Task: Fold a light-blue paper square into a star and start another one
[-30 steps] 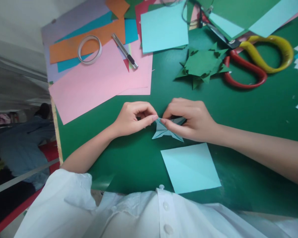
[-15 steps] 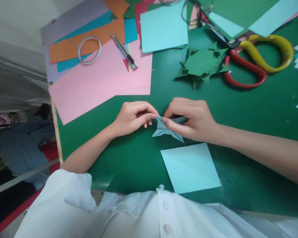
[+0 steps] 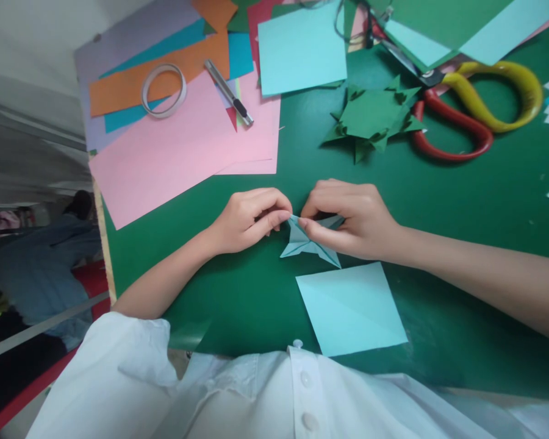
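Between my hands is a folded light-blue paper piece [image 3: 307, 245] with several pointed flaps. The thumb and fingers of my left hand [image 3: 252, 219] pinch the tip of its upper left point. From the right, my right hand [image 3: 354, 218] grips the piece, its thumb laid across the folds and its fingers behind, hiding part of the paper. Just below, towards my body, a flat light-blue paper sheet [image 3: 352, 310] with a faint diagonal crease lies on the green tabletop [image 3: 238, 286].
Scissors [image 3: 457, 116] with red and yellow handles lie at the upper right beside a green folded paper shape [image 3: 373, 116]. Upper left are pink paper [image 3: 178, 152], a tape roll [image 3: 163, 91] and a utility knife [image 3: 229, 92]. Another light-blue sheet [image 3: 302, 52] lies at the back.
The folded piece has tilted a little, its lower right point now slightly lower. My left fingers have curled in slightly at the tip. Both hands keep their hold.
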Motion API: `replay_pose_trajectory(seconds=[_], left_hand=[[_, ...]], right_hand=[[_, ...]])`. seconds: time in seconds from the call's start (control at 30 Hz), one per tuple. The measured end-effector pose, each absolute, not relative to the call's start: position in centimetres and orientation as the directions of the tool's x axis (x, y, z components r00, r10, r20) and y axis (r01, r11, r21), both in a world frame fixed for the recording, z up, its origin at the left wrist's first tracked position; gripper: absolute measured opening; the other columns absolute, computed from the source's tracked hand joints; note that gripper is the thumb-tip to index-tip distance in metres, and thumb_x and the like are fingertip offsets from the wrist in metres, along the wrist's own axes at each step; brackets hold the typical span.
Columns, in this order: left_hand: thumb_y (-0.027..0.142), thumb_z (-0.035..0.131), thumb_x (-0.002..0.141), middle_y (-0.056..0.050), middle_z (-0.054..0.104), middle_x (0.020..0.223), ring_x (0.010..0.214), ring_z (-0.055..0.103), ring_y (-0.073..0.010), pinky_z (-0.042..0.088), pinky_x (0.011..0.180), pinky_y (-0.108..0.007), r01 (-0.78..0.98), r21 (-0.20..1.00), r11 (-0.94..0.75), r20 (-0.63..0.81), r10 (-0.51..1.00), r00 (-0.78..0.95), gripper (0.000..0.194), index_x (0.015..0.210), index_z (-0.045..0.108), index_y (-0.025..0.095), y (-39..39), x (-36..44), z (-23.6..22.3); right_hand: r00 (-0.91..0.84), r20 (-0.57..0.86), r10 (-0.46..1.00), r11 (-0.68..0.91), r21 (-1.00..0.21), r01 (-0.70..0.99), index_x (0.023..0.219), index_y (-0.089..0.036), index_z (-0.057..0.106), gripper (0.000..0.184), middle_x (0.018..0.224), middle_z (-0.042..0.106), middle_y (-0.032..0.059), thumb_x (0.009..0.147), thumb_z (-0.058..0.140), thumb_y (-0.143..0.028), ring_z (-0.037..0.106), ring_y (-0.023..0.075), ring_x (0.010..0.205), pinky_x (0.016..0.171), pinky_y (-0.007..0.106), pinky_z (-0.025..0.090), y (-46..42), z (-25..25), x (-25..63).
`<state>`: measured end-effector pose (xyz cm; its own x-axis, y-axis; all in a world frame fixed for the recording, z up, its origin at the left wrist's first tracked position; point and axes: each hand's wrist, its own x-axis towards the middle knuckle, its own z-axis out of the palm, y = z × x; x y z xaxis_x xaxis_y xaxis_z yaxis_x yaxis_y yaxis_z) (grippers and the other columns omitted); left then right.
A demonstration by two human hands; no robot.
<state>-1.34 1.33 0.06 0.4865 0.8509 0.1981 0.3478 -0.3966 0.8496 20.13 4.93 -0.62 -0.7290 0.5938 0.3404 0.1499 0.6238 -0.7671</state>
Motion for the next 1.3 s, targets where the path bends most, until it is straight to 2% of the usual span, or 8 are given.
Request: replay_pose_trajectory(seconds=[0.13, 0.33, 0.63, 0.9, 1.2, 1.3], left_hand=[[0.030, 0.062, 0.093, 0.000, 0.065, 0.075, 0.062, 0.059, -0.0044, 0.045, 0.056, -0.013, 0.374, 0.796, -0.476, 0.265, 0.830, 0.491, 0.017, 0.085, 0.062, 0.016, 1.25, -1.20, -0.24], [0.028, 0.056, 0.096, 0.001, 0.064, 0.070, 0.061, 0.056, -0.0063, 0.044, 0.058, -0.017, 0.422, 0.759, -0.496, 0.254, 0.822, 0.510, 0.019, 0.082, 0.062, 0.016, 1.24, -1.19, -0.02], [0.021, 0.057, 0.094, 0.002, 0.064, 0.066, 0.057, 0.059, -0.0052, 0.045, 0.056, -0.015, 0.392, 0.812, -0.432, 0.225, 0.851, 0.474, 0.017, 0.080, 0.063, 0.015, 1.16, -1.08, 0.10], [0.013, 0.054, 0.092, 0.003, 0.064, 0.065, 0.053, 0.061, -0.0042, 0.047, 0.055, -0.013, 0.368, 0.860, -0.353, 0.163, 0.874, 0.457, 0.014, 0.083, 0.065, 0.014, 1.12, -1.29, 0.11], [0.023, 0.051, 0.097, 0.001, 0.065, 0.066, 0.046, 0.057, -0.0039, 0.043, 0.046, -0.013, 0.323, 0.903, -0.282, 0.107, 0.878, 0.467, 0.019, 0.080, 0.057, 0.016, 1.12, -1.34, 0.16], [0.023, 0.052, 0.096, 0.001, 0.064, 0.067, 0.048, 0.057, -0.0037, 0.043, 0.048, -0.014, 0.337, 0.893, -0.300, 0.113, 0.871, 0.478, 0.019, 0.079, 0.055, 0.016, 1.19, -1.39, 0.27]], right_hand=[[-0.748, 0.340, 0.569, 0.640, -0.755, 0.144, 0.074, -0.020, 0.057, 0.014, 0.065, 0.059, -0.0026, 0.089, 0.055, -0.019, 0.048, 0.0100, 0.060, 0.064, 0.028, 0.037, 5.01, -0.74, 20.19], [-0.760, 0.302, 0.575, 0.630, -0.756, 0.176, 0.075, -0.020, 0.057, 0.018, 0.066, 0.059, -0.0016, 0.092, 0.054, -0.024, 0.048, 0.0104, 0.061, 0.065, 0.028, 0.037, 4.98, -0.76, 20.16], [-0.746, 0.334, 0.576, 0.642, -0.750, 0.159, 0.075, -0.021, 0.057, 0.014, 0.065, 0.059, -0.0022, 0.089, 0.056, -0.020, 0.048, 0.0104, 0.061, 0.063, 0.028, 0.037, 4.97, -0.73, 20.13], [-0.744, 0.296, 0.599, 0.618, -0.762, 0.194, 0.074, -0.022, 0.056, 0.015, 0.065, 0.060, -0.0022, 0.089, 0.054, -0.021, 0.049, 0.0112, 0.061, 0.063, 0.029, 0.037, 5.08, -0.64, 20.13], [-0.753, 0.264, 0.602, 0.597, -0.776, 0.205, 0.073, -0.022, 0.057, 0.019, 0.066, 0.061, -0.0013, 0.091, 0.053, -0.026, 0.050, 0.0114, 0.061, 0.064, 0.029, 0.038, 5.03, -0.60, 20.11], [-0.755, 0.289, 0.589, 0.609, -0.772, 0.180, 0.074, -0.021, 0.057, 0.018, 0.066, 0.060, -0.0017, 0.091, 0.054, -0.025, 0.049, 0.0105, 0.061, 0.064, 0.029, 0.038, 5.07, -0.59, 20.11]])
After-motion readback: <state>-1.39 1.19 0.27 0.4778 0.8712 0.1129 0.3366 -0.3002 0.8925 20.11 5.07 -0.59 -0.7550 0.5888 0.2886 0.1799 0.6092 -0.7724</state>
